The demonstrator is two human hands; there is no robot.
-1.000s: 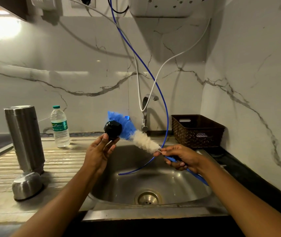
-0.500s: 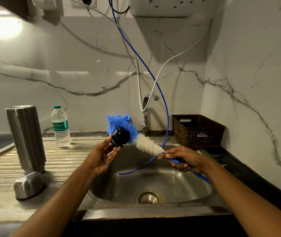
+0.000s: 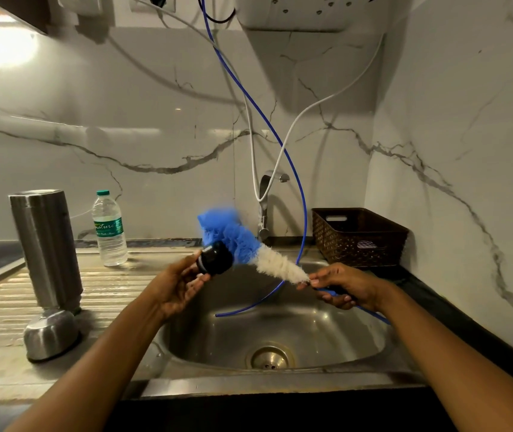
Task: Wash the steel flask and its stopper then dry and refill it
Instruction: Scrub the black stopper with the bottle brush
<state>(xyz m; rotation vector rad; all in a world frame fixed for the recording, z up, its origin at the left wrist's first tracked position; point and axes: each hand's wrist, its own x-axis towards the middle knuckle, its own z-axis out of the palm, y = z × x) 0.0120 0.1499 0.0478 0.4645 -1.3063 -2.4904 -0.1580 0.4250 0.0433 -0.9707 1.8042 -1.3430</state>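
The black stopper point(image 3: 214, 257), small, round and glossy, is pinched only by the fingertips of the left hand point(image 3: 176, 285) above the sink point(image 3: 327, 335), so the brush point(image 3: 242, 241) pressing from 2 o'clock, gripped by the right hand point(image 3: 344, 288), may knock it down; the steel flask point(image 3: 46, 247) stands at 9 o'clock.
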